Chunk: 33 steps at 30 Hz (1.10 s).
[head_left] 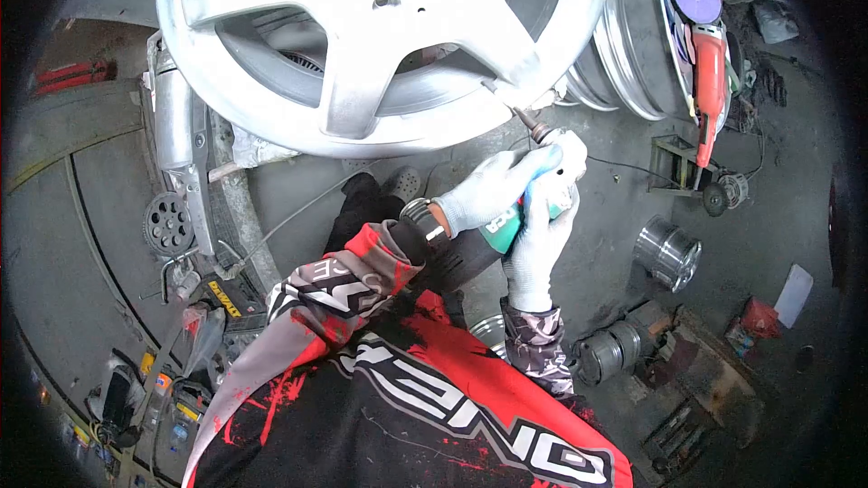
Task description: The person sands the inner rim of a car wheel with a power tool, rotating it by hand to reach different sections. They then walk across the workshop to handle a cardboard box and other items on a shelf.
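Observation:
A large silver alloy wheel (353,54) with broad spokes fills the top of the view. Both gloved hands are wrapped round a green die grinder (500,231). My left hand (484,192), with a watch at its wrist, closes over the tool from the left. From the right and below, my right hand (541,253) grips it near its front end. The grinder's chuck and thin bit (524,117) point up and left, overlapping the wheel's lower right, where a spoke meets the outer rim.
More bare wheels (624,36) stand at the right, with a red polisher (709,81) with a purple pad resting against them. A small polished wheel (667,253) lies on the floor. Tools and a yellow DeWalt label (222,299) are at lower left. A cable crosses the floor.

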Each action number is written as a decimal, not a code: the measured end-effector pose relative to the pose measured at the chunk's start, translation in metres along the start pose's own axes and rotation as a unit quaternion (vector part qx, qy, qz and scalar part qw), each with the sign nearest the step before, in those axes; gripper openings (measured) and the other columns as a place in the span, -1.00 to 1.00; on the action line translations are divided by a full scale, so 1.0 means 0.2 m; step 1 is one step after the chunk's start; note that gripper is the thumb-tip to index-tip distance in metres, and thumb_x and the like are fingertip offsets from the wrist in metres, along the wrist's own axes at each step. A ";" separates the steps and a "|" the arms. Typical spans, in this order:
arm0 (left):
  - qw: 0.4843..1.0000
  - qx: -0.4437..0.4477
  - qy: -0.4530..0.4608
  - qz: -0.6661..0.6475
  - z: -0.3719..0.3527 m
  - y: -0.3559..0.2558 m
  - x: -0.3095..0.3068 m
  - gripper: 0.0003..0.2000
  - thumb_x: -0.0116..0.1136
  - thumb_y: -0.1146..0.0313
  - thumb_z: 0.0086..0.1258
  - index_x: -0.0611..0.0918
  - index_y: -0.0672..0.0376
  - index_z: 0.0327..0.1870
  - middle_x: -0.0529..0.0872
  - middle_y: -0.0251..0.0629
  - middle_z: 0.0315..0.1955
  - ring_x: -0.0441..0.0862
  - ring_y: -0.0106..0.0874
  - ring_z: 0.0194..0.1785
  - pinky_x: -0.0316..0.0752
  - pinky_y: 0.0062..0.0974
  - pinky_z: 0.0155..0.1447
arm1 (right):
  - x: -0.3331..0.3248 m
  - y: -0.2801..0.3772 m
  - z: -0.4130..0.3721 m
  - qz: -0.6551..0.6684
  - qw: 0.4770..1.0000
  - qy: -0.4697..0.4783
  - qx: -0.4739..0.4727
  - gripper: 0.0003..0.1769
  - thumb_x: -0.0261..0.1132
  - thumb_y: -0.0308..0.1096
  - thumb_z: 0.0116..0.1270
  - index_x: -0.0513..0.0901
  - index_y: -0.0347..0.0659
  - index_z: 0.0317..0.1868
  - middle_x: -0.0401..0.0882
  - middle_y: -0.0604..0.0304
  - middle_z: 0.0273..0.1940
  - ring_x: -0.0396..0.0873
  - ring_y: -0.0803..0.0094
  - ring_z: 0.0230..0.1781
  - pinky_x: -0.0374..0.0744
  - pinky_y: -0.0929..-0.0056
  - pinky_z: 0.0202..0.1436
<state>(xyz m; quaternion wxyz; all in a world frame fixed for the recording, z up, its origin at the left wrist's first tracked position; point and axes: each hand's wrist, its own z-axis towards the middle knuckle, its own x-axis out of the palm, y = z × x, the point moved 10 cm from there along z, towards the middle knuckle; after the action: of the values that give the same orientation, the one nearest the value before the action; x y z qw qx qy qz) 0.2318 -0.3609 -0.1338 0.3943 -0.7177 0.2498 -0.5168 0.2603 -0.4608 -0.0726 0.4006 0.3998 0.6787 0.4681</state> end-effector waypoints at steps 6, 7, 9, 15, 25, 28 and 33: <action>0.913 0.109 -0.039 0.392 -0.29 -0.21 -0.07 -0.61 0.04 0.23 0.68 0.57 0.34 0.31 0.73 -0.01 0.13 0.66 -0.22 0.25 0.49 -0.30 0.35 | 0.08 -0.09 -0.15 -0.016 0.999 0.038 0.015 -0.26 0.43 -0.47 0.37 0.29 -0.32 0.49 0.48 0.04 0.29 0.49 0.32 0.31 0.46 0.27 0.42; 0.946 0.049 -0.048 0.316 -0.32 -0.17 -0.12 -0.60 -0.01 0.21 0.69 0.56 0.32 0.33 0.71 0.07 0.16 0.65 -0.08 0.27 0.47 -0.27 0.37 | 0.11 -0.11 -0.19 -0.011 0.998 0.051 0.041 -0.22 0.44 -0.50 0.36 0.25 -0.32 0.50 0.47 0.04 0.29 0.48 0.32 0.32 0.46 0.27 0.42; 0.952 0.044 -0.054 0.298 -0.39 -0.16 -0.15 -0.60 -0.05 0.20 0.71 0.56 0.32 0.33 0.71 0.07 0.15 0.66 -0.10 0.26 0.47 -0.28 0.37 | 0.17 -0.12 -0.26 0.046 0.994 0.060 0.077 -0.21 0.43 -0.50 0.38 0.21 -0.33 0.51 0.46 0.03 0.29 0.48 0.31 0.32 0.48 0.29 0.41; 0.980 -0.032 -0.059 0.188 -0.39 -0.04 -0.17 -0.59 -0.13 0.18 0.73 0.57 0.33 0.29 0.73 0.08 0.11 0.67 -0.10 0.23 0.47 -0.28 0.36 | 0.16 -0.14 -0.26 0.057 0.991 0.076 0.094 -0.25 0.41 -0.50 0.40 0.23 -0.33 0.50 0.46 0.02 0.31 0.48 0.31 0.33 0.48 0.29 0.42; 0.975 0.020 0.036 0.217 -0.14 -0.29 0.06 -0.51 0.14 0.39 0.49 0.49 0.30 0.42 0.63 0.09 0.23 0.61 -0.01 0.28 0.49 -0.15 0.38 | -0.02 -0.04 -0.07 0.010 0.999 0.013 -0.035 -0.26 0.40 -0.50 0.41 0.25 -0.30 0.51 0.45 0.05 0.32 0.48 0.33 0.33 0.44 0.29 0.44; 0.974 0.041 0.013 0.224 -0.25 -0.20 0.01 -0.52 0.15 0.40 0.47 0.50 0.30 0.40 0.65 0.09 0.20 0.64 0.02 0.24 0.51 -0.14 0.36 | 0.00 -0.12 -0.15 0.015 0.999 0.029 -0.021 -0.26 0.39 -0.51 0.41 0.25 -0.31 0.51 0.45 0.04 0.32 0.48 0.32 0.33 0.46 0.29 0.43; 0.927 0.104 -0.037 0.358 -0.45 -0.14 -0.13 -0.59 0.14 0.38 0.50 0.51 0.28 0.33 0.66 0.10 0.14 0.66 0.03 0.19 0.55 -0.18 0.30 | 0.11 -0.22 -0.32 0.061 0.995 0.070 0.040 -0.24 0.35 -0.56 0.39 0.21 -0.33 0.53 0.46 0.04 0.32 0.49 0.30 0.32 0.49 0.28 0.40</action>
<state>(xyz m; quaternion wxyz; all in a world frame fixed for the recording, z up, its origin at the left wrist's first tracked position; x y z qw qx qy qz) 0.1376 -0.3530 -0.1102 0.6343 -0.5540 0.4204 -0.3377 0.1868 -0.4704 -0.1032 0.3068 0.4227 0.6971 0.4912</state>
